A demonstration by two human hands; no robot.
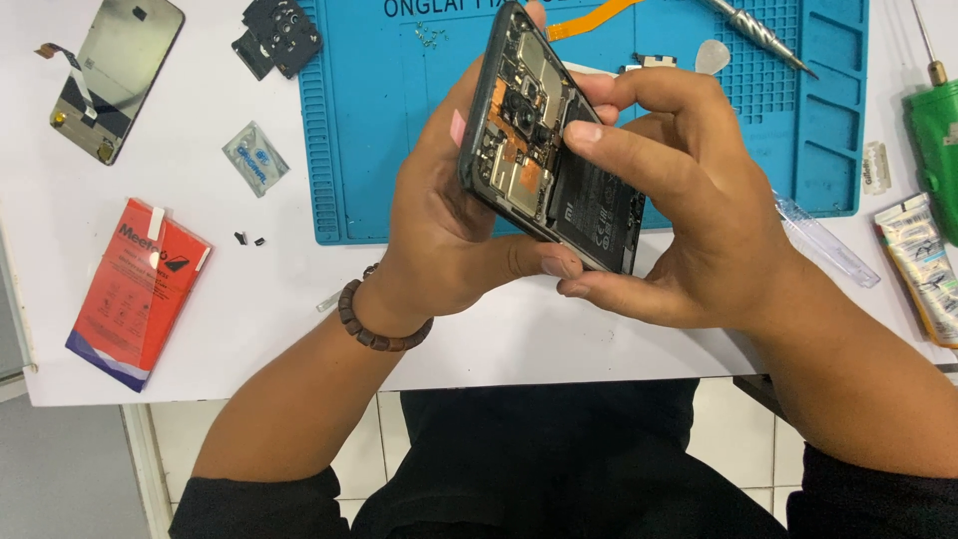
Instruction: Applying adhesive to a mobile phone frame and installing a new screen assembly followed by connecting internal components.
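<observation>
An opened smartphone (544, 150) with its back cover off shows a circuit board, camera modules and a black battery. Both hands hold it tilted above a blue repair mat (369, 150). My left hand (439, 230) cups its left edge and underside, thumb at the bottom corner; a brown bead bracelet (374, 324) is on that wrist. My right hand (679, 190) grips the right side, with the index finger pressing on the battery's top and the thumb under the lower end.
On the white table lie a detached phone screen (115, 75), a black plastic part (279, 35), a small wipe sachet (254, 157), a red flat packet (140, 289), an orange flex cable (589, 18), a metal tool (758, 30), a green tool (938, 140) and a glue tube (923, 265).
</observation>
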